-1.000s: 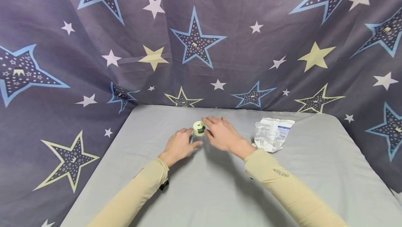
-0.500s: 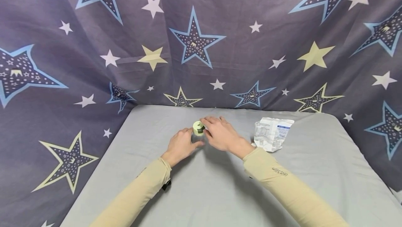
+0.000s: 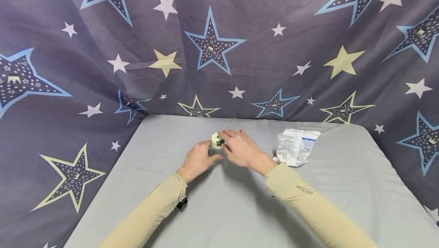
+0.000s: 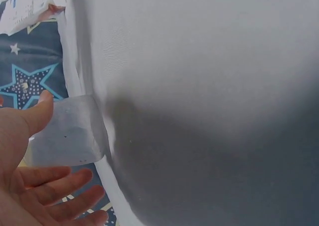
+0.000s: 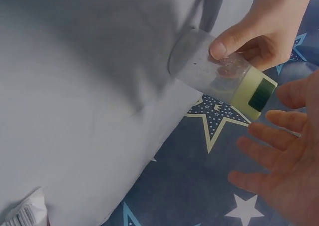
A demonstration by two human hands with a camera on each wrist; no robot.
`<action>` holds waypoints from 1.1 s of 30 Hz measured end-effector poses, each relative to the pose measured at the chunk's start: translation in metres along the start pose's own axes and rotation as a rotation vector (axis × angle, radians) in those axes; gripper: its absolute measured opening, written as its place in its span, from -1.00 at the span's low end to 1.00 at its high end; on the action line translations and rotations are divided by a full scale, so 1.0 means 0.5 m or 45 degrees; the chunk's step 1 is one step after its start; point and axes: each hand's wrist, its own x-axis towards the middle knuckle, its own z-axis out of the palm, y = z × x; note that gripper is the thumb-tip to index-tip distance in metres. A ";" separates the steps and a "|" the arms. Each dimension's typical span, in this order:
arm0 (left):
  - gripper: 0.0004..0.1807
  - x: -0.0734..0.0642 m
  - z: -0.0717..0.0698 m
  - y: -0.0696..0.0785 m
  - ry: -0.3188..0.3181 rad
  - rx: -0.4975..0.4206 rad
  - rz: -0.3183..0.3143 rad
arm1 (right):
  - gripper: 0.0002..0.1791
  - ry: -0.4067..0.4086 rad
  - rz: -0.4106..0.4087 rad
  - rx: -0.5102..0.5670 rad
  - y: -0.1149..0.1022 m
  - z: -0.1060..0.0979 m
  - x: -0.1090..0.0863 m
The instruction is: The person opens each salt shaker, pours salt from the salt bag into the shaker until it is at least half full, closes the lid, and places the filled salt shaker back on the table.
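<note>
A clear bottle (image 5: 192,61) with a pale green lid (image 3: 216,138) stands on the grey-covered surface. A dark green tab (image 5: 261,95) shows on the lid's side. My left hand (image 3: 197,159) grips the bottle's body, thumb on the near side and fingers behind it. Beside the lid is my right hand (image 3: 240,149); in the right wrist view its fingers (image 5: 271,136) are spread and fairly straight, with the thumb and index fingertips right at the lid's edge. In the left wrist view the bottle's lower part shows as a see-through block between thumb and fingers.
A crumpled white packet (image 3: 296,148) with blue print lies to the right, beyond my right forearm. Behind the grey-covered surface (image 3: 226,210) hangs a dark curtain (image 3: 253,61) patterned with stars, which also runs along both sides.
My right hand's fingers have shifted slightly left, further over the lid. The left hand keeps its grip and the bottle stays nearly in place.
</note>
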 end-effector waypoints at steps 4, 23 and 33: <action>-0.32 0.002 -0.002 0.001 0.015 -0.005 0.031 | -0.46 -0.004 0.018 -0.005 0.001 0.004 -0.002; -0.45 0.004 0.000 0.006 0.024 -0.089 0.109 | -0.46 0.013 0.033 0.021 0.013 0.004 -0.012; -0.33 -0.016 -0.004 0.018 0.002 -0.141 0.126 | -0.51 0.107 0.049 0.031 0.013 0.005 -0.031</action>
